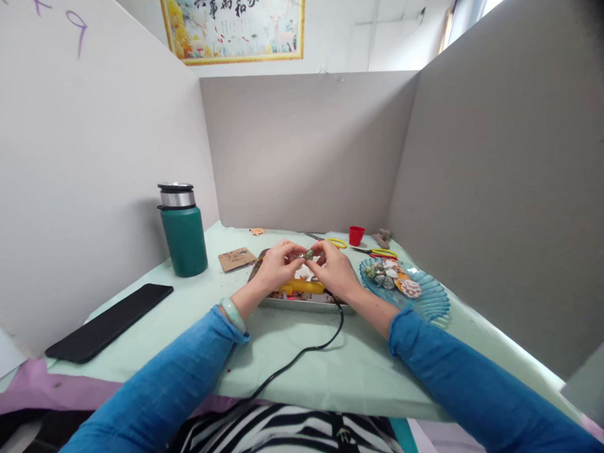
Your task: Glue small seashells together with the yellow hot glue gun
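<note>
Above a shallow metal tray (305, 308), a small greenish shell (309, 254) sits between the fingertips of both hands. My left hand (278, 266) is closed, pinching at its left side. From the other side my right hand (332, 268) also pinches it, fingers closed. Part of the shell is hidden by the fingers. Below them, in the tray, lies a yellow hot glue gun (302, 286) with a black cord (307, 350) running toward my lap. To the right, a blue glass dish (432, 297) bears several shells (389, 276).
A green bottle (184, 238) and a black flat slab (110, 321) are on the left. Behind the tray are a brown card (237, 259), yellow-handled scissors (337, 243), yellow-and-red-handled pliers (383, 253) and a red cup (356, 235). Grey panels (308, 146) enclose the table.
</note>
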`<state>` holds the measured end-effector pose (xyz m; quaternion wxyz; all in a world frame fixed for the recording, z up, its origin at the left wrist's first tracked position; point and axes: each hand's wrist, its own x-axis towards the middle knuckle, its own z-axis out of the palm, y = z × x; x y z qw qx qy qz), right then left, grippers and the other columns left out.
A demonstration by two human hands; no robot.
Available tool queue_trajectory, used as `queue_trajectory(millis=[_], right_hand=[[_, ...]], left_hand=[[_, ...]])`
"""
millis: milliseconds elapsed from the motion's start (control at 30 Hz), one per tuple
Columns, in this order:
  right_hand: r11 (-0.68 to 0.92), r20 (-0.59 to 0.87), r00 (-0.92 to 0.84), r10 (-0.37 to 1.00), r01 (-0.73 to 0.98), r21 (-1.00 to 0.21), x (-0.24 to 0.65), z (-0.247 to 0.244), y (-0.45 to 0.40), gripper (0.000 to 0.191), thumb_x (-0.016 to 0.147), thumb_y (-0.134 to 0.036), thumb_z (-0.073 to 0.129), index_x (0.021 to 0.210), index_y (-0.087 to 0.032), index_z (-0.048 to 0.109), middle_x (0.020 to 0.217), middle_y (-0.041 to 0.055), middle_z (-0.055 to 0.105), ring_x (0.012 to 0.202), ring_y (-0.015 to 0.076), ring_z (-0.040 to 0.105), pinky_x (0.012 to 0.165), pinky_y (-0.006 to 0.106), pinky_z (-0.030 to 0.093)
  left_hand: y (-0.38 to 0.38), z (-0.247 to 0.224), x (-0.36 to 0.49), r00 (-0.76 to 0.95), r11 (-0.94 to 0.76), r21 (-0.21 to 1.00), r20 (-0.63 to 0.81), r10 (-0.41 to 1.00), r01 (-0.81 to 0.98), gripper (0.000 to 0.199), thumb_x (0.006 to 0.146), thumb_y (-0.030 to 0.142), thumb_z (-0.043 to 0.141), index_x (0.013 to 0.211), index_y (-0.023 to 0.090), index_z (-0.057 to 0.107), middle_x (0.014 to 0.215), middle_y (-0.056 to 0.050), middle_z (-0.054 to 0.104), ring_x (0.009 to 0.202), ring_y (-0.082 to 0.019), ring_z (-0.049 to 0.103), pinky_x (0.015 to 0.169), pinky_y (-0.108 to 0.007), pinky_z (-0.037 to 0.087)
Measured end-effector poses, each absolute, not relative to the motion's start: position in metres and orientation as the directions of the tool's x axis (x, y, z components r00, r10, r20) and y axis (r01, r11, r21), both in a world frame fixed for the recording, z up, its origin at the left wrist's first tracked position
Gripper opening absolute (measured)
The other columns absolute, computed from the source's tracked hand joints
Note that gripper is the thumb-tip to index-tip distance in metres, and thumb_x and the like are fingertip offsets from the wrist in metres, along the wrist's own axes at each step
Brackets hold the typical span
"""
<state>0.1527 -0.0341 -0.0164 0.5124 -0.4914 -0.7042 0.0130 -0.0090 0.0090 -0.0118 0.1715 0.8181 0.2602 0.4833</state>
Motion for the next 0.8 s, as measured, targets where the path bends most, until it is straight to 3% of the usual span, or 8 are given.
queue_trajectory(millis=[400, 800], right_hand=[[0.511, 0.718, 0.021, 0.695, 0.688, -0.515, 0.1527, -0.0170, -0.0335, 0.016, 0.076, -0.026, 0.058, 0.090, -0.019, 0.054, 0.089, 0.0026, 0.062, 0.063, 0.0129, 0.056, 0.061, 0.027, 0.043], [0.540, 0.727, -0.011, 0.686, 0.678, -0.499, 0.1520, -0.0149, -0.0361, 0.018, 0.075, -0.021, 0.060, 0.093, -0.019, 0.054, 0.092, 0.0027, 0.062, 0.063, 0.0121, 0.057, 0.061, 0.026, 0.043]], left_hand=[[0.0119, -0.0140, -0.0096, 0.392, -0.802, 0.534, 0.700, 0.597, 0.267, 0.016, 0.077, 0.023, 0.060, 0.091, 0.018, 0.067, 0.087, -0.004, 0.059, 0.074, -0.013, 0.057, 0.067, -0.024, 0.049], [0.0136, -0.0133, -0.0083, 0.312, -0.736, 0.609, 0.666, 0.677, 0.297, 0.016, 0.079, 0.029, 0.055, 0.084, 0.016, 0.063, 0.078, -0.002, 0.064, 0.069, -0.013, 0.058, 0.064, -0.024, 0.047]])
